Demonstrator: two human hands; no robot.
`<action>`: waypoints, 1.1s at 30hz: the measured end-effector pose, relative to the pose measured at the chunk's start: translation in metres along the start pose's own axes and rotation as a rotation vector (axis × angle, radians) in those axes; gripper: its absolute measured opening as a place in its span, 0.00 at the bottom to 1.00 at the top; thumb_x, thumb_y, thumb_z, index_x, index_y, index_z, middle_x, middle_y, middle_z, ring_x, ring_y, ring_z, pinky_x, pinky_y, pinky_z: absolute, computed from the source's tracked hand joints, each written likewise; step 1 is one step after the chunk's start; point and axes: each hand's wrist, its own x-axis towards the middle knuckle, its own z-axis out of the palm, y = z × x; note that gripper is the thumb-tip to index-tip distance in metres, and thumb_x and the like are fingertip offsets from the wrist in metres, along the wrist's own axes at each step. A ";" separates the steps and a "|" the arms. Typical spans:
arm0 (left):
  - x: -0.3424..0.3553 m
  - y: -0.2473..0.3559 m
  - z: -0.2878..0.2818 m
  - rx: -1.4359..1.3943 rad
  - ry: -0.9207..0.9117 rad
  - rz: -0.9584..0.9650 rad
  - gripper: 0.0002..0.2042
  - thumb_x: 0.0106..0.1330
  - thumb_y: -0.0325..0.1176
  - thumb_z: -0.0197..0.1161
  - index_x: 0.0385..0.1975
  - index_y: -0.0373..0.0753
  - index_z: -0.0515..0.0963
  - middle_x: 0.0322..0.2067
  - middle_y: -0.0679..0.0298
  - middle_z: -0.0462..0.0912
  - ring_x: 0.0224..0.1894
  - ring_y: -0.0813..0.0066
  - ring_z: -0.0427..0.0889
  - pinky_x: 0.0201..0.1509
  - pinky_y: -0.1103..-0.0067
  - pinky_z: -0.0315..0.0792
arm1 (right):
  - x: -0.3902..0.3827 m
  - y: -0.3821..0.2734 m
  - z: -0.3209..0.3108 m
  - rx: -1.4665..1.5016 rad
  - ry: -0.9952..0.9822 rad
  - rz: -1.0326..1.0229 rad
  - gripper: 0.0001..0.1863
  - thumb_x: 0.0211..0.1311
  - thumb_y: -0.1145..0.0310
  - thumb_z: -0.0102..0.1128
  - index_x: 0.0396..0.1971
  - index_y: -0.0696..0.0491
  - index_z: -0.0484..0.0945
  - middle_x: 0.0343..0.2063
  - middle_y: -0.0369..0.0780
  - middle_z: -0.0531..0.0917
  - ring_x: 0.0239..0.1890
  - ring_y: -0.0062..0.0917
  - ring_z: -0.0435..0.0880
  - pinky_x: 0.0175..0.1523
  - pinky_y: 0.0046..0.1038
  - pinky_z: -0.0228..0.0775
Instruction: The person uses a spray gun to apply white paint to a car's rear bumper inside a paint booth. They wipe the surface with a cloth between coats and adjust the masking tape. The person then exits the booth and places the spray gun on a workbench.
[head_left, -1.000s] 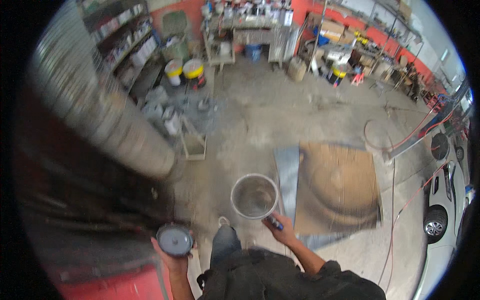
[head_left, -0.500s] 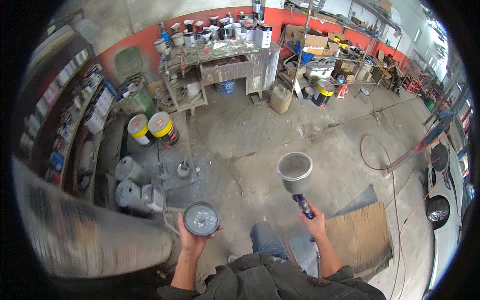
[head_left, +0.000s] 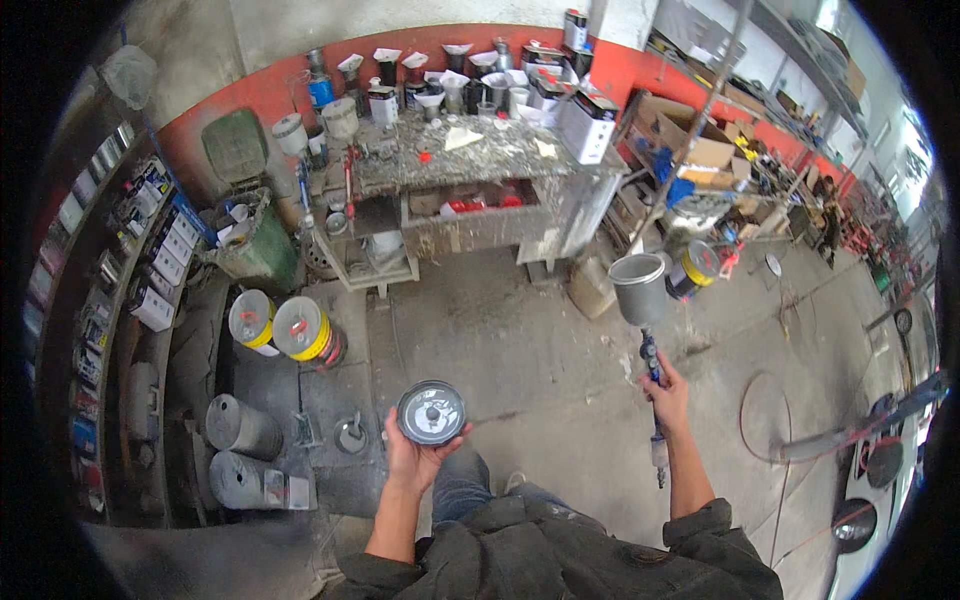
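Note:
My left hand [head_left: 410,462] is closed around the edge of a round grey lid [head_left: 432,412] with a small knob in its middle. Held up to the right, a paint spray gun [head_left: 651,362] is gripped in my right hand [head_left: 673,400]. On top of the gun sits a grey cup [head_left: 640,296], its wide mouth uncovered. A fitting [head_left: 660,455] hangs from the lower end of the gun, below my fingers. Lid and cup are well apart, one in each hand.
Ahead stands a stained workbench [head_left: 480,150] crowded with cups and cans. Drums with yellow bands [head_left: 302,328], grey canisters [head_left: 243,428] and a green bin [head_left: 262,245] line the left, beside a shelf rack [head_left: 150,300]. A hose [head_left: 745,400] lies right, near a white car [head_left: 850,560].
The workbench now looms nearer. The spray gun has risen and moved right in the picture with my right hand; the lid has shifted slightly up and right. Both stay held.

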 end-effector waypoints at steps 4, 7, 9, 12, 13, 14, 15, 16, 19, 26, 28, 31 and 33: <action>0.152 0.070 0.023 0.055 -0.005 0.010 0.36 0.73 0.60 0.27 0.63 0.34 0.63 0.54 0.46 0.76 0.50 0.41 0.81 0.42 0.64 0.85 | 0.171 -0.011 0.057 -0.235 0.075 -0.079 0.33 0.52 0.75 0.69 0.62 0.52 0.73 0.19 0.28 0.77 0.20 0.11 0.70 0.26 0.18 0.62; 0.276 0.125 0.022 0.128 0.024 0.034 0.30 0.76 0.53 0.32 0.59 0.31 0.65 0.51 0.47 0.78 0.46 0.49 0.83 0.43 0.63 0.85 | 0.270 -0.045 0.125 -0.065 0.114 -0.008 0.34 0.52 0.75 0.68 0.63 0.50 0.72 0.18 0.29 0.77 0.20 0.11 0.71 0.26 0.19 0.63; 0.360 0.157 0.021 0.217 0.039 0.055 0.26 0.77 0.49 0.36 0.57 0.30 0.66 0.50 0.48 0.78 0.44 0.53 0.85 0.43 0.63 0.85 | 0.334 -0.062 0.161 -0.092 0.136 0.006 0.34 0.52 0.75 0.69 0.63 0.50 0.72 0.19 0.29 0.77 0.20 0.11 0.71 0.26 0.19 0.63; 0.466 0.210 0.037 0.392 0.030 0.064 0.21 0.77 0.43 0.40 0.52 0.29 0.69 0.47 0.51 0.80 0.42 0.61 0.86 0.42 0.67 0.85 | 0.419 -0.081 0.216 -0.143 0.165 0.003 0.34 0.53 0.75 0.70 0.63 0.51 0.72 0.21 0.28 0.79 0.21 0.10 0.70 0.25 0.19 0.61; 0.498 0.222 0.043 0.452 0.029 0.060 0.20 0.78 0.43 0.41 0.51 0.29 0.70 0.47 0.51 0.80 0.42 0.62 0.86 0.42 0.68 0.84 | 0.441 -0.093 0.227 -0.180 0.167 0.021 0.35 0.52 0.73 0.71 0.63 0.52 0.72 0.19 0.31 0.79 0.20 0.12 0.73 0.25 0.19 0.64; 0.528 0.232 0.058 0.474 0.041 0.049 0.20 0.78 0.42 0.40 0.50 0.30 0.71 0.46 0.52 0.80 0.42 0.63 0.86 0.42 0.71 0.84 | 0.466 -0.096 0.233 -0.178 0.192 -0.019 0.34 0.52 0.73 0.71 0.62 0.52 0.72 0.19 0.31 0.79 0.20 0.12 0.73 0.25 0.19 0.64; 0.558 0.243 0.060 0.504 0.056 0.031 0.20 0.78 0.42 0.41 0.50 0.30 0.71 0.46 0.52 0.80 0.43 0.63 0.85 0.42 0.71 0.84 | 0.488 -0.095 0.246 -0.165 0.202 -0.053 0.34 0.51 0.73 0.70 0.62 0.52 0.73 0.19 0.31 0.79 0.20 0.12 0.73 0.25 0.19 0.64; 0.591 0.252 0.057 0.533 0.072 0.015 0.20 0.78 0.42 0.41 0.50 0.29 0.71 0.46 0.52 0.80 0.43 0.63 0.85 0.43 0.71 0.84 | 0.510 -0.097 0.252 -0.239 0.199 -0.035 0.34 0.51 0.74 0.70 0.62 0.52 0.73 0.20 0.31 0.80 0.20 0.12 0.73 0.25 0.19 0.63; 0.658 0.277 0.078 0.562 0.126 -0.046 0.19 0.78 0.40 0.41 0.50 0.29 0.70 0.46 0.53 0.80 0.44 0.64 0.84 0.43 0.70 0.83 | 0.563 -0.119 0.270 -0.349 0.207 0.050 0.34 0.48 0.72 0.68 0.61 0.50 0.74 0.23 0.34 0.82 0.24 0.15 0.76 0.31 0.21 0.67; 0.770 0.276 0.085 0.408 0.191 -0.137 0.17 0.76 0.37 0.43 0.49 0.28 0.69 0.46 0.50 0.79 0.46 0.56 0.84 0.50 0.64 0.83 | 0.638 -0.149 0.299 -0.706 0.258 0.047 0.32 0.45 0.65 0.69 0.57 0.42 0.78 0.34 0.48 0.86 0.36 0.38 0.86 0.44 0.35 0.75; 0.786 0.270 0.088 0.371 0.201 -0.158 0.16 0.75 0.37 0.45 0.50 0.28 0.69 0.46 0.51 0.78 0.46 0.56 0.83 0.50 0.64 0.83 | 0.651 -0.151 0.298 -0.802 0.276 0.060 0.32 0.46 0.65 0.68 0.57 0.39 0.78 0.36 0.49 0.85 0.38 0.41 0.85 0.45 0.37 0.75; 0.802 0.263 0.083 0.332 0.215 -0.180 0.16 0.74 0.37 0.46 0.50 0.29 0.67 0.49 0.52 0.75 0.48 0.56 0.82 0.52 0.63 0.81 | 0.662 -0.162 0.305 -0.935 0.279 0.088 0.31 0.48 0.65 0.66 0.57 0.34 0.77 0.39 0.49 0.85 0.42 0.45 0.84 0.48 0.42 0.75; 0.810 0.254 0.088 0.319 0.199 -0.193 0.16 0.75 0.36 0.44 0.51 0.28 0.67 0.51 0.51 0.75 0.49 0.55 0.82 0.54 0.61 0.80 | 0.659 -0.178 0.303 -1.007 0.305 0.110 0.31 0.48 0.66 0.65 0.58 0.35 0.77 0.39 0.50 0.85 0.43 0.46 0.84 0.48 0.43 0.75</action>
